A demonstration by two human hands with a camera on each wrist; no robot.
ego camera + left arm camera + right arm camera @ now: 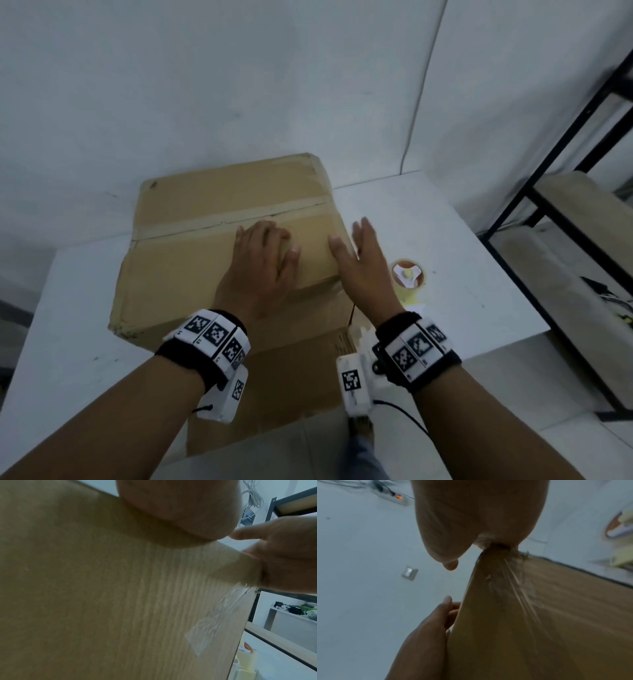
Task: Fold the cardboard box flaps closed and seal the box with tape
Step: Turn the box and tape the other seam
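White table [462, 240] bears the cardboard box [191, 267], tape roll [409, 279] beside it; left hand [260, 267] and right hand [366, 263] press flat, fingers straight.

box [191, 274]: matt brown cardboard (ribbed grain) | tape strip [214, 623]: glossy clear plastic, wrinkled | table [445, 240]: smooth white

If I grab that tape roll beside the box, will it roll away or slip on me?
The tape roll lies flat on the white table, so it likely won't roll unless tipped on edge. Its smooth wound side may be a bit slick. The rigid-looking core should hold its shape when the right hand picks it up.
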